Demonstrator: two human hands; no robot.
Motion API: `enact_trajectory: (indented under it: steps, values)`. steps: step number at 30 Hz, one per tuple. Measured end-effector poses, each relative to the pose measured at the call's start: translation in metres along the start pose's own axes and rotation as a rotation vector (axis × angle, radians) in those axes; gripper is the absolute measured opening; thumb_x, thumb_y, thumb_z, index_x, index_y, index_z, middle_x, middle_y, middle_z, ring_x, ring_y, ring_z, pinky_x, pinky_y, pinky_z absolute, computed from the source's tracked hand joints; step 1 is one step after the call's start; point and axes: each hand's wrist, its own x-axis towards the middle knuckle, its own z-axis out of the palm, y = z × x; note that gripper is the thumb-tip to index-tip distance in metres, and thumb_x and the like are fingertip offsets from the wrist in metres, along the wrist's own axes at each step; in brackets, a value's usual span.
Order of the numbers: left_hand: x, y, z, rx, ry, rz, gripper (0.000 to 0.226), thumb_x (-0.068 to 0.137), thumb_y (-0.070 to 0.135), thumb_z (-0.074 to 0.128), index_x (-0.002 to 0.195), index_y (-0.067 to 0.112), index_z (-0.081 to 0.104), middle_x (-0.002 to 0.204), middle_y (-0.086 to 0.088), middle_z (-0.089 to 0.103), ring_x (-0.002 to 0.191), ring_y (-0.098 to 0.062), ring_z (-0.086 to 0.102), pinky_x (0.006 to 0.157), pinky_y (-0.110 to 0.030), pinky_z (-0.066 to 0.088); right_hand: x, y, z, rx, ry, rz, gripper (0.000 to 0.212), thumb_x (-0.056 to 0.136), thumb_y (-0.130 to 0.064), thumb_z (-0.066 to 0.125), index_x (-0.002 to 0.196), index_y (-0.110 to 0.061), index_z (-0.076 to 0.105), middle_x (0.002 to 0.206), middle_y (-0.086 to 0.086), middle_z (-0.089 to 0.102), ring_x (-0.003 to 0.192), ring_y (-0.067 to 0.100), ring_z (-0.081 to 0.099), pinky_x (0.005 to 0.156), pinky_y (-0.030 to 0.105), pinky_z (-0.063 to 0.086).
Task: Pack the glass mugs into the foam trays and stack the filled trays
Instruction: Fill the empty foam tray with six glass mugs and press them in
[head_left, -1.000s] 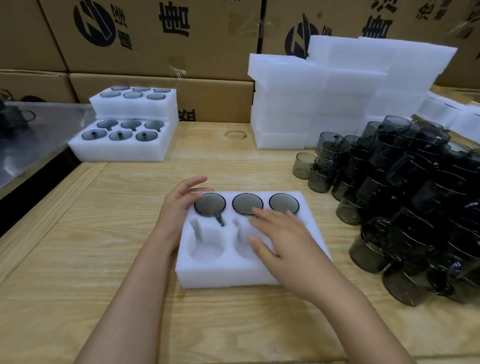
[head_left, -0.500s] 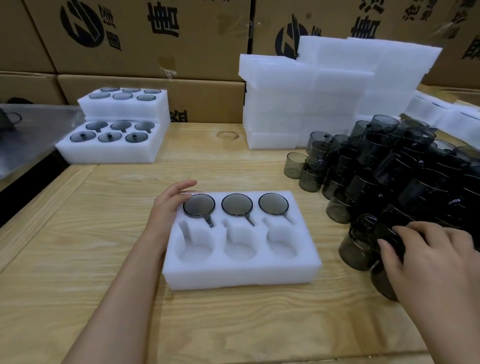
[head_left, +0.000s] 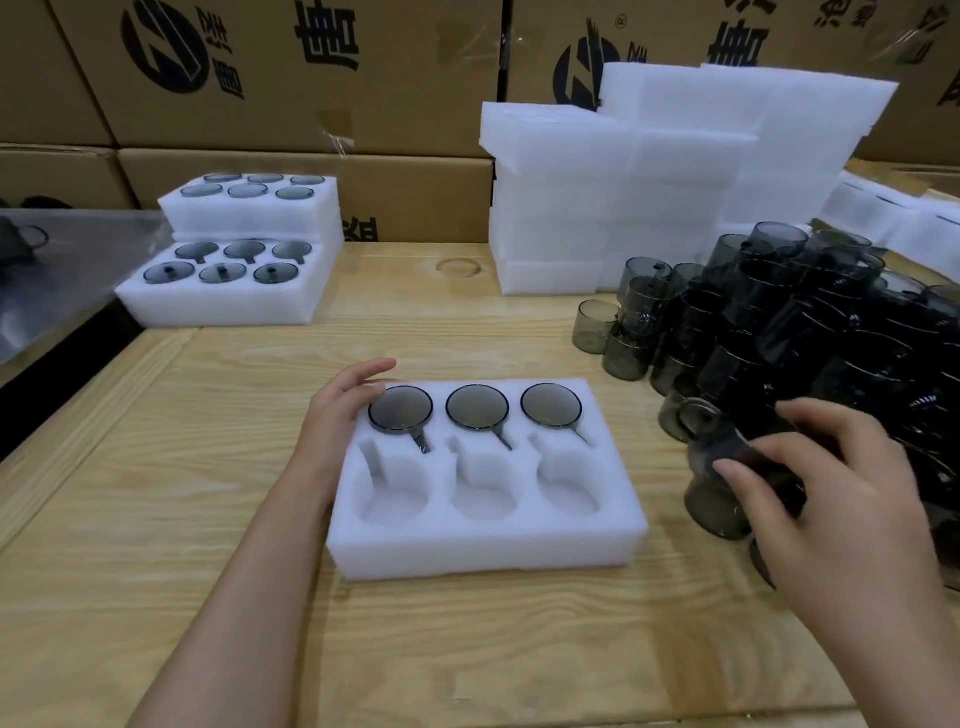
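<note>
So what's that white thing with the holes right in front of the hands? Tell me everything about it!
It is a white foam tray, a soft-looking rectangular block lying flat on the wooden table. It has six round pockets with handle slots, in two rows. The far row holds three dark glass mugs; the near three pockets are empty. The left hand rests on its left edge.

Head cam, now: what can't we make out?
All head view.
1. Mug pile: cut off by right edge, dark glasses overlap; count unreadable.
2. Mug gripped by right hand: fingers cover it; lifted or resting, unclear.
3. Cardboard boxes: print cut by top edge.
</note>
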Motion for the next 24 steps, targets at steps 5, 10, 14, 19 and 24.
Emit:
enact_trajectory:
  steps: [5,10,14,19,24]
  values:
    - [0.0,0.0,0.0,-0.007,-0.002,-0.004,0.031,0.089,-0.004,0.045,0.107,0.012,0.065,0.077,-0.005,0.073,0.065,-0.016,0.068,0.056,-0.019,0.052,0.001,-0.032,0.006,0.261,-0.187,-0.085,0.015,0.075,-0.016,0.074,0.069,-0.015,0.06,0.118,-0.011,0.051,0.122,0.012,0.045,0.087,0.014,0.027]
    - [-0.001,0.001,0.002,0.009,-0.012,0.017,0.031,0.09,-0.005,0.044,0.111,0.008,0.062,0.071,-0.001,0.073,0.061,-0.012,0.067,0.053,-0.016,0.05,0.006,-0.049,0.02,0.416,-0.263,-0.036,0.019,0.079,-0.026,0.067,0.067,-0.018,0.055,0.089,-0.031,0.054,0.102,-0.003,0.052,0.076,0.001,0.031]
    - [-0.002,0.002,0.002,0.013,-0.011,0.022,0.032,0.09,-0.005,0.044,0.112,0.007,0.062,0.068,0.001,0.071,0.059,-0.01,0.066,0.051,-0.015,0.049,0.015,-0.054,0.027,0.437,-0.333,-0.08,0.02,0.079,-0.027,0.068,0.067,-0.019,0.053,0.089,-0.009,0.065,0.093,0.003,0.055,0.075,0.004,0.034]
    - [-0.002,0.002,0.002,0.008,-0.007,0.013,0.032,0.09,-0.005,0.044,0.114,0.007,0.062,0.069,0.0,0.072,0.059,-0.011,0.066,0.051,-0.016,0.049,0.018,-0.059,0.038,0.393,-0.42,-0.109,0.021,0.077,-0.033,0.071,0.081,-0.029,0.05,0.091,-0.019,0.059,0.084,-0.003,0.048,0.075,0.006,0.034]
    - [0.0,0.0,0.0,0.009,-0.007,0.003,0.032,0.09,-0.004,0.045,0.114,0.008,0.062,0.073,-0.002,0.073,0.062,-0.013,0.067,0.053,-0.017,0.051,0.013,-0.059,0.047,0.234,-0.454,-0.226,0.046,0.08,-0.033,0.071,0.123,-0.02,0.06,0.116,-0.011,0.057,0.107,0.007,0.044,0.089,0.001,0.021]
